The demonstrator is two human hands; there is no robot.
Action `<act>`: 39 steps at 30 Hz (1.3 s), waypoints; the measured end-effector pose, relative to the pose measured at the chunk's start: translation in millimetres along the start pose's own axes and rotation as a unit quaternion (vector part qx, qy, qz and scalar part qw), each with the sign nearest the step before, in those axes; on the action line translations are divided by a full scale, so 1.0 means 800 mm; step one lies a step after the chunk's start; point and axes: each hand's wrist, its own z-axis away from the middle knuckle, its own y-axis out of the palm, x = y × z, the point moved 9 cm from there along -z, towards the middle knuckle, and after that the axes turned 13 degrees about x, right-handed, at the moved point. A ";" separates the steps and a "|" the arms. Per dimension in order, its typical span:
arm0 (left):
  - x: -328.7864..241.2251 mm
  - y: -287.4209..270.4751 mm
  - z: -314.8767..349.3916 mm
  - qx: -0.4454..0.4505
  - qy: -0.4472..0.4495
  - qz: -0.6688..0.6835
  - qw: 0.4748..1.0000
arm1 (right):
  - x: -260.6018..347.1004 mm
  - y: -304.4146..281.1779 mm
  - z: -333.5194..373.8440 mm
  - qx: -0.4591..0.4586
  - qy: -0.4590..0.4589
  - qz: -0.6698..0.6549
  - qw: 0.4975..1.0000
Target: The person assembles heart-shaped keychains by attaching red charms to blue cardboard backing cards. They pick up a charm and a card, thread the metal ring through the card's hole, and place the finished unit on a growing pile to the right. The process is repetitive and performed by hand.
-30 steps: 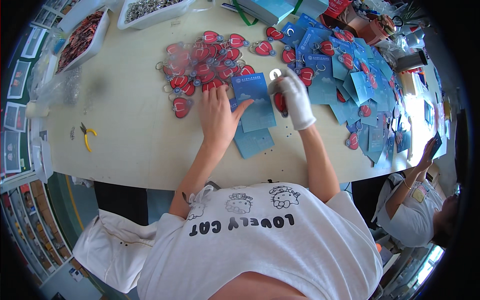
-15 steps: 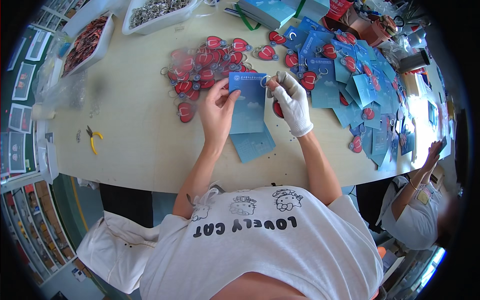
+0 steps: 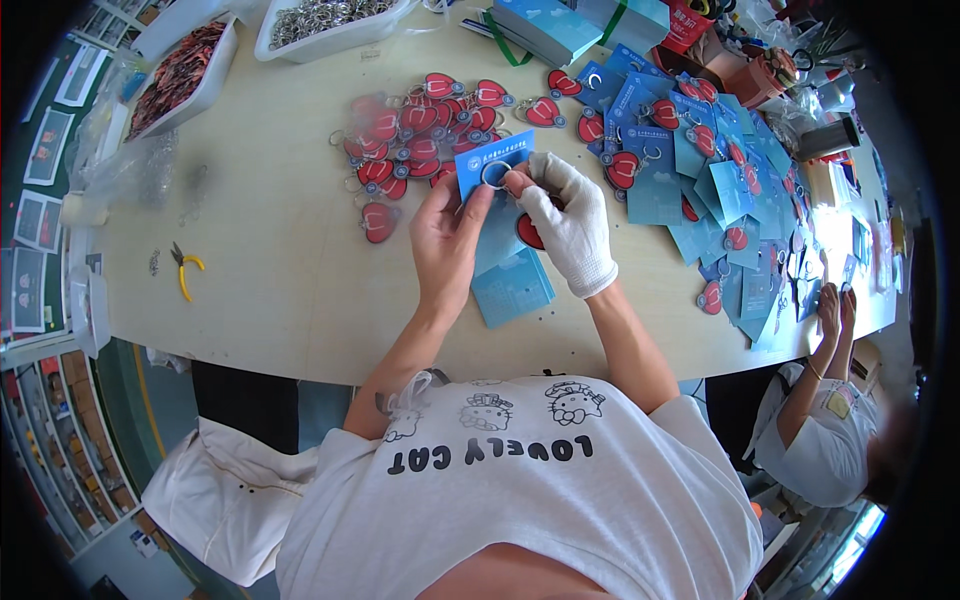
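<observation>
A: ok so nearest to me is a white tee (image 3: 470,520) with black print, then the edge of a pale tabletop (image 3: 270,310). what's past that?

B: A pale blue card (image 3: 513,290) lying flat just below the hands. Might be a little stack, can't really tell.

A: and the hands themselves?

B: Left hand (image 3: 443,245) is bare, fingers pinched closed on a blue card (image 3: 508,148) by its left side, lifted and tilted. Right hand (image 3: 578,225) wears a white glove with bare fingertips poking out, and those fingers are pinched tight on a metal ring (image 3: 484,173) in front of the card's upper part. Tbh I can't tell if the ring passes through the card or just sits against it.

A: what's the red bit by the glove?

B: Red charm (image 3: 529,232), partly covered by the glove. Any link to the ring is hidden.

A: and out to the left?

B: Yellow-handled pliers (image 3: 184,272), well apart from the hands. Just beyond the left hand there's a heap of red keychains (image 3: 418,118), and right of that a messy overlapping spread of blue cards (image 3: 655,190) with red charms on it.

A: far edge?

B: White tray of rings (image 3: 310,48), then a blue stack with green ribbon (image 3: 548,35) to its right.
</observation>
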 end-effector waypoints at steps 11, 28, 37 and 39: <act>-0.018 0.000 0.008 -0.039 0.026 0.000 0.999 | 0.017 0.002 0.002 0.015 0.012 0.029 0.999; -0.062 0.007 0.024 -0.082 0.139 -0.152 0.975 | 0.025 0.011 0.006 0.029 0.027 0.050 0.998; -0.081 0.012 0.028 -0.062 0.211 -0.183 0.958 | 0.022 0.016 0.011 0.069 0.047 0.013 0.996; -0.090 0.014 0.029 -0.048 0.242 -0.215 0.945 | 0.025 0.018 0.013 0.067 0.059 -0.006 0.996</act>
